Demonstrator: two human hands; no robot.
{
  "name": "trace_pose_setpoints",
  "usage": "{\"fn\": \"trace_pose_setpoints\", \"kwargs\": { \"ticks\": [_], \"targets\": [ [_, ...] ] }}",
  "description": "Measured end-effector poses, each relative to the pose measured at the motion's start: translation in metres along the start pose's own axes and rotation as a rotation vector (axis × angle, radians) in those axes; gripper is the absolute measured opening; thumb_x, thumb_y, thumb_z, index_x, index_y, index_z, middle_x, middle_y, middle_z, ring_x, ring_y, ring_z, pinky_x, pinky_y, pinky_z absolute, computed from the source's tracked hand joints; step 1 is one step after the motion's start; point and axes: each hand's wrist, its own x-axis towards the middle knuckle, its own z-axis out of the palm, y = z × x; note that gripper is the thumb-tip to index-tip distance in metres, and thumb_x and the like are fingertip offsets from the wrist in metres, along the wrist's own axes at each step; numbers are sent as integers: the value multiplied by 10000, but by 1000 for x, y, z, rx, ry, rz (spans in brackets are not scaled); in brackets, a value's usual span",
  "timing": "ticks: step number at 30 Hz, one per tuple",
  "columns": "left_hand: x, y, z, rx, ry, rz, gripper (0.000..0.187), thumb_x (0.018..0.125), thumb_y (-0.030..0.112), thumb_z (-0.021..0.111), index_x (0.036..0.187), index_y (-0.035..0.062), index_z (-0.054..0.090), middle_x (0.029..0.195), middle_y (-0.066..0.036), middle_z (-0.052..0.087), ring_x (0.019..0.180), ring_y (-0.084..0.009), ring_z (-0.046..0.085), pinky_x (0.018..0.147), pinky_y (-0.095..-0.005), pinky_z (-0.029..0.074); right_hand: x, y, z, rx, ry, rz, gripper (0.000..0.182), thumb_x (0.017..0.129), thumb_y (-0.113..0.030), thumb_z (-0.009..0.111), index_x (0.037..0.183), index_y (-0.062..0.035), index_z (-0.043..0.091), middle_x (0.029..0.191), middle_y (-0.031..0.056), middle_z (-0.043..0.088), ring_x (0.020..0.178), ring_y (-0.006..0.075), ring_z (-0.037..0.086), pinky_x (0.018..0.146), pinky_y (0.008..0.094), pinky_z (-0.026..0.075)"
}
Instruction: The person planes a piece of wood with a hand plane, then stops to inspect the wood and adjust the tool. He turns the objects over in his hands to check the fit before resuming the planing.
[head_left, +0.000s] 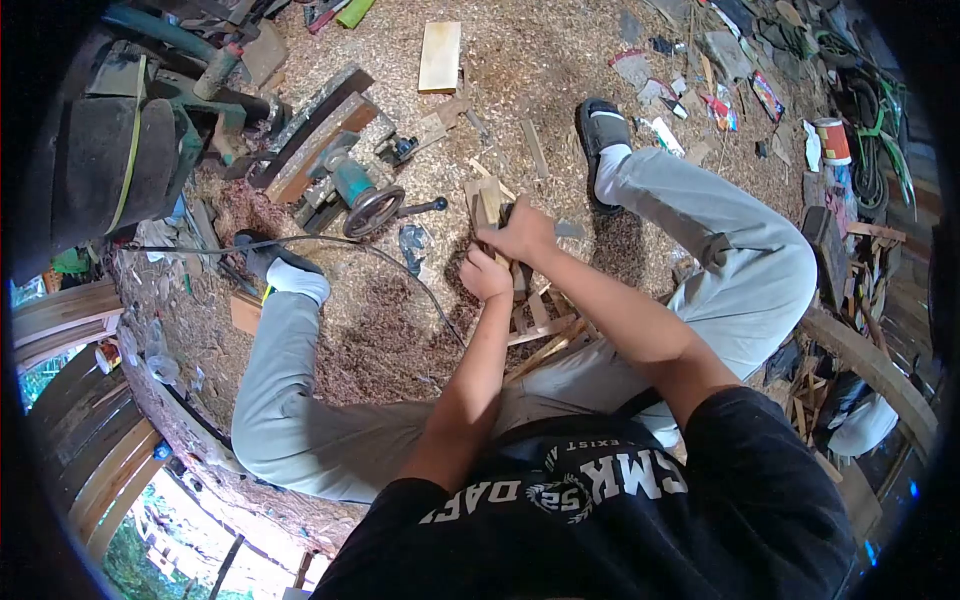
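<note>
Both left hand (486, 273) and right hand (522, 234) clasp wood block (489, 201), long axis seemingly forward.

Sitting low, spreading both legs wide and bending at the left knee (262, 440) and right knee (785, 265). Leaning slightly over the lap. Reaching forward with the left arm (462, 385), angling it up and inward, bending a little at the elbow. Reaching with the right arm (625, 308) on a longer diagonal across toward the midline. Curling the fingers of the left hand (486, 273) inward. Closing the right hand (523, 233) just ahead of it and slightly to the right, pointing the thumb leftward. Bringing both hands close together between the legs.
</note>
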Motion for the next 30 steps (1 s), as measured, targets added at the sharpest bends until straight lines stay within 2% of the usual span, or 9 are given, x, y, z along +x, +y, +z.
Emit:
{"fn": "trace_pose_setpoints", "kwargs": {
  "ticks": [4,6,7,10,11,19,21,23,30],
  "targets": [
    [6,-6,2,-5,46,-96,537,947,330,406,839,-99,710,884,-370,661,872,-543,625,791,-626,434,-14,1,2,-24,-12,-13,973,636,-623,785,1181,145,539,978,293,725,922,420,732,842,444,583],
    [9,-10,1,36,-54,-66,582,972,405,393,968,-63,739,962,-317,704,908,-522,637,822,-583,457,-9,-2,1,-36,12,-31,963,638,-625,784,1171,141,547,975,291,725,919,424,732,829,449,586],
    [10,-10,4,42,-20,-60,564,973,390,397,981,-53,747,958,-304,713,910,-502,653,823,-565,473,-2,-2,2,-41,6,-34,963,638,-625,784,1171,141,547,975,291,725,919,424,732,829,449,586],
    [5,-7,4,-66,10,83,494,952,302,403,948,-31,768,929,-298,711,885,-495,672,799,-555,505,19,2,11,35,45,-23,950,636,-629,784,1154,135,560,980,290,723,929,429,729,832,454,585],
    [6,-7,3,-70,15,89,487,951,307,408,1009,-3,779,955,-275,725,896,-478,685,808,-531,521,25,5,16,25,61,-26,944,637,-629,784,1149,132,562,984,290,722,936,430,727,835,455,584],
    [11,-9,-4,30,-80,-24,467,949,299,406,979,20,778,932,-272,721,869,-472,680,770,-542,514,1,-2,8,-22,0,-16,941,653,-614,776,1165,139,541,1011,288,724,957,418,728,864,451,576],
    [10,-10,-3,-45,-31,107,465,947,296,403,1002,32,782,959,-250,731,883,-453,693,787,-528,525,20,3,18,-31,4,-17,946,673,-605,772,1193,145,523,1001,273,732,950,400,736,873,439,577],
    [10,-5,-2,-72,-45,109,465,948,297,402,1016,41,784,969,-239,736,894,-443,699,798,-520,530,58,9,28,-4,42,31,966,677,-608,767,1228,143,509,1026,280,728,978,401,731,883,440,574],
    [12,-4,-5,-25,-108,61,464,965,299,405,1052,43,782,993,-236,741,928,-428,702,844,-506,525,33,-1,12,-89,30,-1,996,670,-619,768,1253,143,499,1044,280,728,981,399,731,886,439,572]
  ]
}}
